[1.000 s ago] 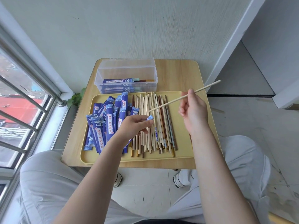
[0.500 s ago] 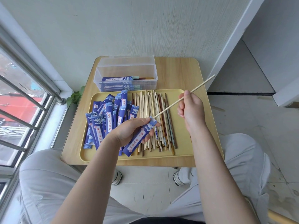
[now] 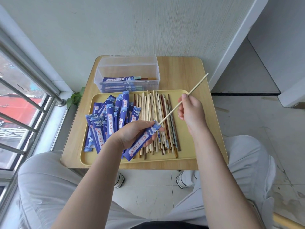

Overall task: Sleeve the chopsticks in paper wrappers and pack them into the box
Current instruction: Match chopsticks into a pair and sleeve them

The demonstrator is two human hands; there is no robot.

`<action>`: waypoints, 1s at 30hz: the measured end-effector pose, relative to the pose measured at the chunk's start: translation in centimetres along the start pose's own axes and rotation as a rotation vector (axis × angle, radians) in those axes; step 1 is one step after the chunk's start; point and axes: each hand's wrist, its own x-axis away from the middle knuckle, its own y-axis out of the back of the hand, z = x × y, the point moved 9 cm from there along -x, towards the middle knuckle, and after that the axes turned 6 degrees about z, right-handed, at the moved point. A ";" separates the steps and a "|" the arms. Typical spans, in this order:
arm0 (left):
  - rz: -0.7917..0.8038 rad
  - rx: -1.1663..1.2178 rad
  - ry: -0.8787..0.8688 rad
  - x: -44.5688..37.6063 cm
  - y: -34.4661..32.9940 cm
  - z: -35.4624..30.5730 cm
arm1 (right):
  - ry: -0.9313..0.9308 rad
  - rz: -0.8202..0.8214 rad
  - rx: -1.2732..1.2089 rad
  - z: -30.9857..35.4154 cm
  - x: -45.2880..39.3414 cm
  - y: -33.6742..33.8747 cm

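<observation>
A tray (image 3: 189,156) lay on the near part of the table (image 3: 181,71), with the box (image 3: 128,75) behind it toward the table's far-left corner (sleeved chopsticks (image 3: 130,79) inside). On the tray, wrappers (image 3: 107,123) were heaped at its left side, loose chopsticks (image 3: 153,109) lying to their right

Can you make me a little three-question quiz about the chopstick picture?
1. True or false: the left hand holds a blue wrapper.
2. What does the right hand pinch? A) a pale chopstick B) a spoon C) a lid
3. Fill in: sleeved chopsticks already lie in the clear ____.

Key: 1 true. 2 A; its tip meets the wrapper's open end. 3 box, behind the yellow tray.
</observation>
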 end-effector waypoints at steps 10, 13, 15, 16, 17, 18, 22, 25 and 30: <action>-0.237 0.022 0.034 -0.9 1.6 0.7 | -0.080 0.228 0.262 -2.0 0.9 -5.2; -0.263 0.006 0.035 -0.8 1.9 0.8 | -0.082 0.246 0.265 -2.6 0.9 -5.6; -0.257 0.022 0.052 -0.7 1.9 1.2 | -0.111 0.280 0.249 -2.9 0.9 -5.8; -0.246 0.031 0.059 -0.6 1.8 1.3 | -0.121 0.302 0.252 -3.0 0.9 -5.9; -0.237 0.037 0.063 -0.6 1.6 1.4 | -0.126 0.313 0.260 -3.1 0.9 -5.8; -0.231 0.044 0.062 -0.6 1.6 1.5 | -0.126 0.306 0.272 -3.1 0.9 -5.7; -0.284 0.081 0.064 -0.1 2.4 1.8 | -0.119 0.212 0.364 -3.0 0.0 -4.3; -0.377 0.093 0.061 0.1 3.2 2.2 | -0.151 0.184 0.403 -3.5 -0.4 -3.8; -0.658 0.009 0.051 0.9 6.1 2.3 | -0.154 0.154 0.823 -4.6 0.7 -4.2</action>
